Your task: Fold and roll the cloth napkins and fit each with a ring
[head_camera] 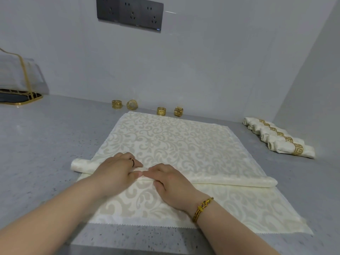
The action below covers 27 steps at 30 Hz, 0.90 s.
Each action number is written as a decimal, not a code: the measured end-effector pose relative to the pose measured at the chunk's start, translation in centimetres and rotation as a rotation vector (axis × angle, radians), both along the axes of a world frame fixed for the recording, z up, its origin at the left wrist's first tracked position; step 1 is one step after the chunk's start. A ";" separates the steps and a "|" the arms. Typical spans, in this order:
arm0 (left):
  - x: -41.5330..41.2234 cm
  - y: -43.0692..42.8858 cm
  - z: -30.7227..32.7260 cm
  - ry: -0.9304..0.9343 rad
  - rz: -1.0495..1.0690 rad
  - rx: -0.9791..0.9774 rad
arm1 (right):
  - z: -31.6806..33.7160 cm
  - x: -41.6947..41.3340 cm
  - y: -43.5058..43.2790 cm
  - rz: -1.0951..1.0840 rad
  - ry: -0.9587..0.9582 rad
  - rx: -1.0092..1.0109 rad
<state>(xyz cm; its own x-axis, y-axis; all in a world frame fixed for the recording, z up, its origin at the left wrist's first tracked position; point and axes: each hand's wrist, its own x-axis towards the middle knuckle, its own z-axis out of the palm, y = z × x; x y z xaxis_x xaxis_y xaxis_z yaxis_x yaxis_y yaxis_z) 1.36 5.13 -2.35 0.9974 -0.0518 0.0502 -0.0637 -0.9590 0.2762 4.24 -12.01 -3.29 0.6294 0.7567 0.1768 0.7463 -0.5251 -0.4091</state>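
Forearms in from the near edge, a braided bracelet [202, 208] on the right wrist. Just beyond, the cream damask napkin [174, 140], flat on the grey speckled counter [46, 144], its pinked near edge close to the counter's front. Rolled part [230, 181] lying across the cloth from left to right, both ends poking slightly past the side edges, flat cloth showing on the near and far sides of it.

Left hand [117, 172] and right hand [169, 183] side by side at the middle of the roll, fingertips almost touching. Fingers of both bent down over the roll, thumbs tucked against its near side, so gripping it between fingers and thumb. Thin dark ring [132, 161] on a left finger.

Far edge of the napkin nearly up to four loose gold rings [161, 111] along the foot of the far wall. Bare counter wide on the left, narrower on the right. On the right, well apart from the hands, a row of finished napkins [279, 138], each in a gold band, close by the right wall [312, 80]. Far left, a gold-rimmed stand [20, 96]. High on the far wall, a dark socket panel [129, 12].
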 end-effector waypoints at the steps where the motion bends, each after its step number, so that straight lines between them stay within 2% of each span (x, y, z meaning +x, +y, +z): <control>1: 0.1 0.4 0.5 0.036 0.024 0.005 | -0.1 0.1 0.1 0.001 -0.008 -0.005; 6: 0.4 3.1 2.7 0.310 0.170 -0.005 | -0.2 0.2 0.1 0.006 -0.022 -0.042; 10: 0.1 5.1 4.4 0.451 0.224 0.104 | 0.0 0.0 0.1 0.012 -0.019 -0.049; 12: -0.5 6.4 5.0 0.493 0.234 0.041 | 0.0 0.0 0.1 0.010 -0.017 -0.061; 13: -0.9 7.1 5.2 0.497 0.241 -0.052 | 0.0 0.1 0.1 0.006 -0.022 -0.067; 17: -2.6 8.1 5.7 0.385 0.356 -0.658 | -0.3 0.1 0.6 -0.003 -0.077 -0.105; 19: -3.1 7.7 5.2 0.239 0.408 -0.771 | -0.1 0.1 0.8 -0.007 -0.107 -0.143; 22: -3.3 7.1 4.3 0.051 0.434 -0.796 | 0.1 -0.2 1.2 0.003 -0.156 -0.207; 27: -4.1 4.6 4.0 -0.068 0.379 -1.366 | 0.7 -0.4 1.4 -0.016 -0.125 -0.268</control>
